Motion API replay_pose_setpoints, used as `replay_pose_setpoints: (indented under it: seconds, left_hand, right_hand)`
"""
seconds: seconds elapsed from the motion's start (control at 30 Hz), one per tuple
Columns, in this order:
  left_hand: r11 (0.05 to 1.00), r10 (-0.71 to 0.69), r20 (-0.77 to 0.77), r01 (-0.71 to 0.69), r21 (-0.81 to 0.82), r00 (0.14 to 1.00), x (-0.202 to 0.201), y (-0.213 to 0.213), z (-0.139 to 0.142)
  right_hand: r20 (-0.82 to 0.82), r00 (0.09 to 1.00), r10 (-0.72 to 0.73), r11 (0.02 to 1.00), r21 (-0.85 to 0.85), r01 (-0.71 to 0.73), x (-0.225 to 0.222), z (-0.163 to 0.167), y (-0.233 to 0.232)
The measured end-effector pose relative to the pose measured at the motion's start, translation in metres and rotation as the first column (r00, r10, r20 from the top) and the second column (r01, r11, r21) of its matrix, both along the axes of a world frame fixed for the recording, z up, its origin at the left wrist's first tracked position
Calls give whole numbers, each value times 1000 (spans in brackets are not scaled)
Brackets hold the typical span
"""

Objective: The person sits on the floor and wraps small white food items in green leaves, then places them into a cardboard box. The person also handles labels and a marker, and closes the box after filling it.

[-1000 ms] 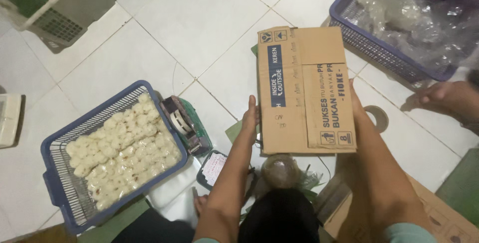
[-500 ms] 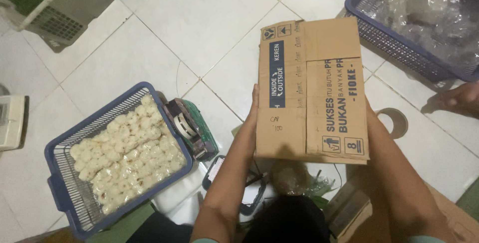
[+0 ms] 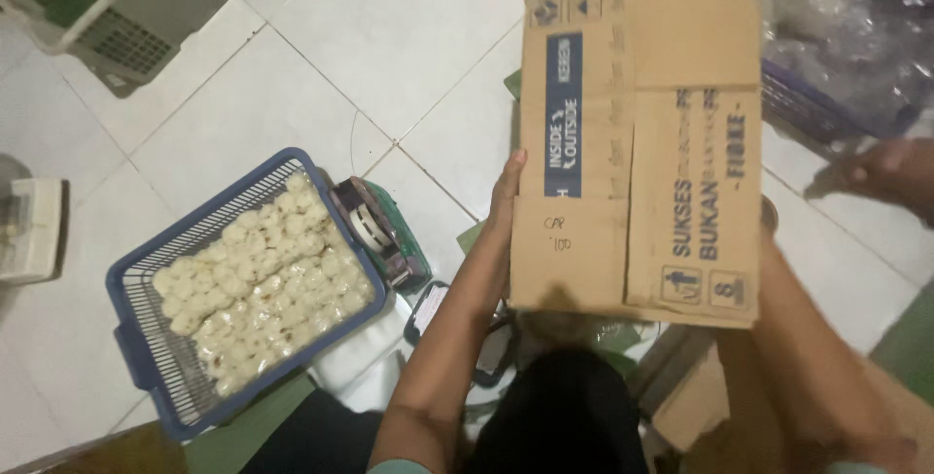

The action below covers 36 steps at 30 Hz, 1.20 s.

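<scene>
Flattened cardboard box (image 3: 637,153) held up above white tile floor (image 3: 389,36), printed face toward camera. Left hand (image 3: 506,192) grips box's left edge, fingers curled round it. Right hand hidden behind box's right edge; grip cannot tell. Tape dispenser (image 3: 377,231) beside blue basket (image 3: 136,357) of pale round pieces, near left forearm. Farther right, another person's hand (image 3: 880,174) near second blue basket (image 3: 808,109) of clear bags. Risk: box swings, knocks dispenser or basket; loose flap slips from one-sided grip.
</scene>
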<state>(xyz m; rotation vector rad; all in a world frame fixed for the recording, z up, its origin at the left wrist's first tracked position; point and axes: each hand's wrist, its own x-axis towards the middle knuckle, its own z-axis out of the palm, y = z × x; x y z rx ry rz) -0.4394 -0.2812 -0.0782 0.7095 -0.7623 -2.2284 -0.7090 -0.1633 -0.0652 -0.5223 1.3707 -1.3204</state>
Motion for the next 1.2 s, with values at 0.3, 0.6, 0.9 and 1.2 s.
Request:
replay_pose_setpoints:
  seconds: [0.3, 0.6, 0.9, 1.2]
  left_hand:
    - [985, -171, -13, 171, -1, 985, 44, 151, 75]
    - [984, -142, -166, 158, 87, 976, 82, 362, 55]
    - [928, -162, 53, 133, 347, 985, 49, 448, 1]
    - [938, -334, 149, 314, 145, 931, 69, 425, -5]
  right_hand:
    - [-117, 993, -15, 989, 145, 32, -55, 79, 134]
    - [-122, 990, -71, 892, 436, 118, -39, 78, 326]
    - [-155, 984, -87, 838, 523, 156, -51, 71, 401]
    - [-240, 853, -464, 830, 219, 513, -66, 114, 470]
